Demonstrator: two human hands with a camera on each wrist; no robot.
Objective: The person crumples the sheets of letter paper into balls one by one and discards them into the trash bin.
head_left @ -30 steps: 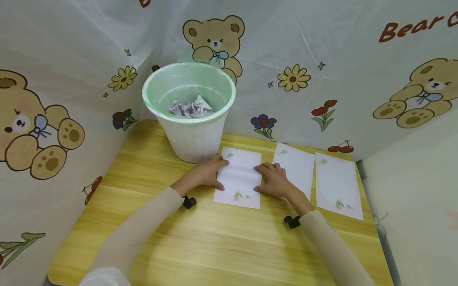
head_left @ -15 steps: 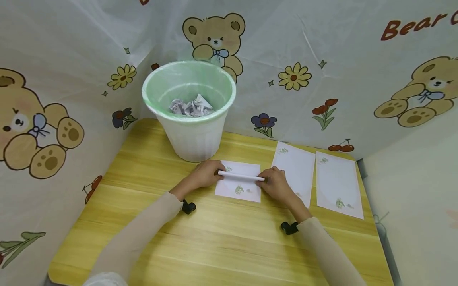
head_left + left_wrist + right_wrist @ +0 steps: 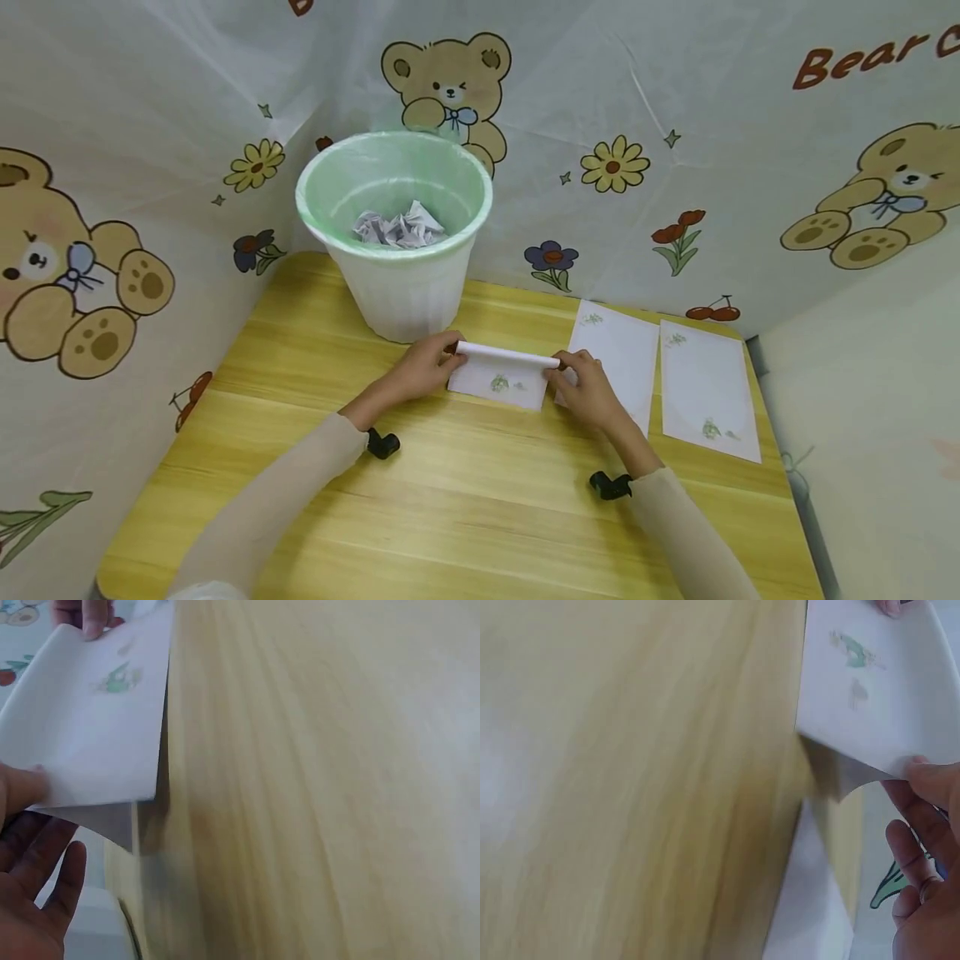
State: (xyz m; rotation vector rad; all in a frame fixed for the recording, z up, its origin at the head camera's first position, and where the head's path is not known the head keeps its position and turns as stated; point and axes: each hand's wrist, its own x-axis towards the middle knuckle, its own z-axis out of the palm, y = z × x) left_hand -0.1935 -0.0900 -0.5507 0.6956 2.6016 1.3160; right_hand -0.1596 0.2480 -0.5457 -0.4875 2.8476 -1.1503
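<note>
A white sheet of paper [image 3: 498, 379] with a small green plant print is held at its two short sides, with its far part bent over into a rounded fold. My left hand [image 3: 423, 367] pinches the left end of that fold between thumb and fingers. At the right end, my right hand [image 3: 587, 390] does the same. In the left wrist view the sheet [image 3: 97, 727] curves between thumb and fingers, its near edge raised off the wood. The right wrist view has the thumb on top of the paper [image 3: 877, 697] and the fingers beneath.
A white bin [image 3: 405, 287] with a green liner stands behind my left hand, crumpled paper [image 3: 401, 227] inside it. Two more printed sheets, a nearer one [image 3: 618, 354] and a farther one [image 3: 711, 387], lie to the right on the wooden table [image 3: 480, 500]. A bear-print curtain [image 3: 540, 67] hangs behind.
The sheet lay flat one second ago with my hands at its sides. Its middle was then pinched up into a ridge, and now the far part is folded and the sheet lifted.
</note>
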